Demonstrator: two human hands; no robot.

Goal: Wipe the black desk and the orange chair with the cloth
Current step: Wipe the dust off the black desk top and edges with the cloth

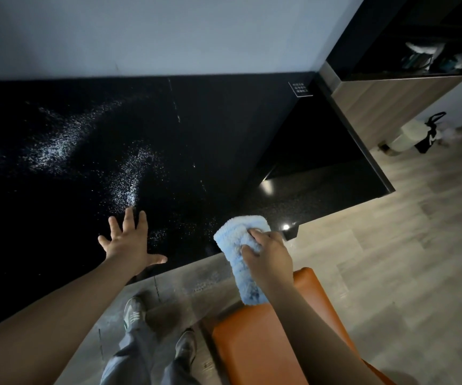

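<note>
Cloth position: we've got the cloth (242, 254) bunched in the right hand (268, 259), hanging over the desk's near edge, its top end above the black surface and its lower end dangling down toward the chair (266, 343).
Right hand: fingers curled into the cloth, thumb side pinching the fluffy middle, a firm hold by the look of it.
Left hand: we see the left hand (129, 240) spread flat on the desk (210, 129), fingers straight and splayed, gripping nothing, seemingly bracing us.
Key relation: the white speckled mess (129, 182) lies up and to the left of the cloth, just beyond the left fingertips; the cloth's long axis runs from the desk edge back toward us, roughly across the sweep we'd expect.
Nearer hand: the left is closer to the speckles, but the right carries the cloth, so we judge the right has to travel leftward and away from us across the surface.
Cloth look: pale blue, thick and fluffy, folded into a long pad, darker smudges near its lower end.
Desk look: glossy black, scattered with white specks in two broad drifts, a faint pale streak running front to back near the middle.
Chair look: orange, smooth, sitting just right of our feet (135, 315), directly under the cloth arm.
Progress: we reckon the desk wipe is barely begun, and the chair looks untouched.
</note>
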